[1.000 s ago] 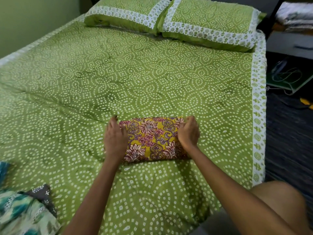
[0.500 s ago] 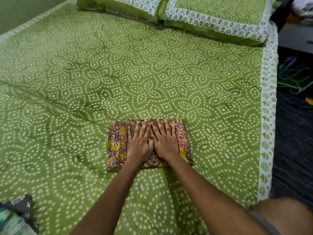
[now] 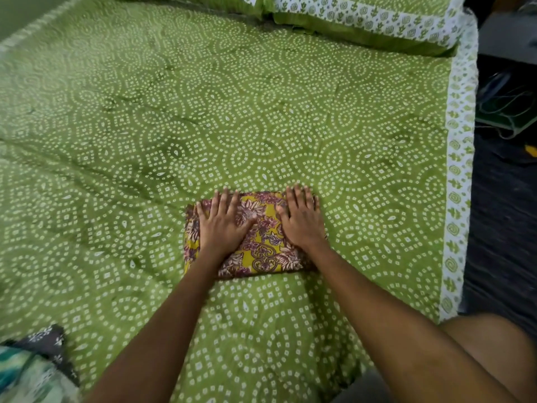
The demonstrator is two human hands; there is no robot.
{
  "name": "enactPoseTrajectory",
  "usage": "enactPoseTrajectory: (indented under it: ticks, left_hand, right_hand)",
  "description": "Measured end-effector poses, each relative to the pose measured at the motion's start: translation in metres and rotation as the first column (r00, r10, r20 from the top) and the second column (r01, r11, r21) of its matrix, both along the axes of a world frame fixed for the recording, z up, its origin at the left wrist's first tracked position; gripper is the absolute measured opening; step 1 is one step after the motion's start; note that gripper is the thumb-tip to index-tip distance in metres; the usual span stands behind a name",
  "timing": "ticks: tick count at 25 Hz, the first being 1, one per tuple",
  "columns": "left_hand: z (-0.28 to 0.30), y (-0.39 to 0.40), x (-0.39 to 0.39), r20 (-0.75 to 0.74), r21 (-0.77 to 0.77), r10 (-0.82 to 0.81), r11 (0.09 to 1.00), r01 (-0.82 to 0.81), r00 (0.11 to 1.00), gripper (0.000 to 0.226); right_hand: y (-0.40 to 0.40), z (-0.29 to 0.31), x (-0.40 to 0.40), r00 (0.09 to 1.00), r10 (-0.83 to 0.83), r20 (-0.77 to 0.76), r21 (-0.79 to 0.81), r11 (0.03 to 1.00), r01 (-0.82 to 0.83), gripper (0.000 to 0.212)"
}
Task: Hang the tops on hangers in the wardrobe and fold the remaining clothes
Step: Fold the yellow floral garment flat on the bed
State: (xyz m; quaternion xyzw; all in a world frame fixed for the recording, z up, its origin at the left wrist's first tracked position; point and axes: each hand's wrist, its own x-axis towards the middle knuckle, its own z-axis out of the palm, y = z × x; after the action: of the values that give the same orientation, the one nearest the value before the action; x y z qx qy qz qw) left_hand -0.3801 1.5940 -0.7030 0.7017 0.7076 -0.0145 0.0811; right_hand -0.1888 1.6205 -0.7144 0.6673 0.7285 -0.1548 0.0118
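A yellow and maroon floral garment (image 3: 263, 251) lies folded into a small rectangle on the green patterned bedspread (image 3: 261, 126). My left hand (image 3: 222, 225) presses flat on its left half with fingers straight and spread. My right hand (image 3: 302, 221) presses flat on its right half, fingertips reaching the far edge. Both palms face down and neither hand grips the cloth.
More clothes, a teal print and a dark floral piece (image 3: 35, 365), lie at the bed's near left corner. Two green pillows (image 3: 363, 21) line the head of the bed. Right of the bed's white border (image 3: 459, 175) is dark floor with cables (image 3: 508, 109).
One second ago my hands were at the folded garment's two ends. They then pressed side by side on its middle and have now slid apart across its top.
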Motion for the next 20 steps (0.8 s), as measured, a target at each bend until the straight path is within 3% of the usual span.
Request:
enactPoseTrajectory:
  ticks: [3, 8, 13, 15, 17, 20]
  left_hand:
    - [0.002, 0.001, -0.021, 0.099, 0.017, 0.076, 0.997, -0.078, 0.992, 0.091]
    - [0.01, -0.043, -0.014, 0.234, 0.0, 0.373, 0.923, -0.384, 0.898, 0.092]
    - [0.035, -0.058, 0.006, 0.141, -0.11, 0.507, 0.862, -0.495, 0.85, 0.077]
    - [0.047, -0.052, 0.011, 0.135, -0.108, 0.504, 0.863, -0.493, 0.853, 0.065]
    - [0.056, -0.041, 0.011, 0.22, -0.13, 0.492, 0.871, -0.474, 0.843, 0.048]
    - [0.06, -0.026, 0.002, 0.442, -0.273, 0.6, 0.798, -0.537, 0.667, 0.051]
  right_hand:
    - [0.001, 0.0, 0.009, 0.997, -0.071, -0.04, -0.032, 0.997, 0.069, 0.065]
    - [-0.038, 0.001, 0.021, 0.981, -0.17, -0.091, -0.02, 0.985, 0.169, 0.067]
    - [-0.074, 0.014, 0.001, 0.908, -0.297, -0.295, 0.154, 0.923, 0.352, 0.061]
    - [-0.064, 0.025, -0.007, 0.824, -0.459, -0.334, 0.026, 0.869, 0.494, 0.07]
    - [-0.049, 0.036, -0.01, 0.675, -0.616, -0.406, -0.127, 0.77, 0.625, 0.064]
    - [-0.031, 0.044, 0.001, 0.499, -0.676, -0.541, -0.379, 0.727, 0.573, 0.039]
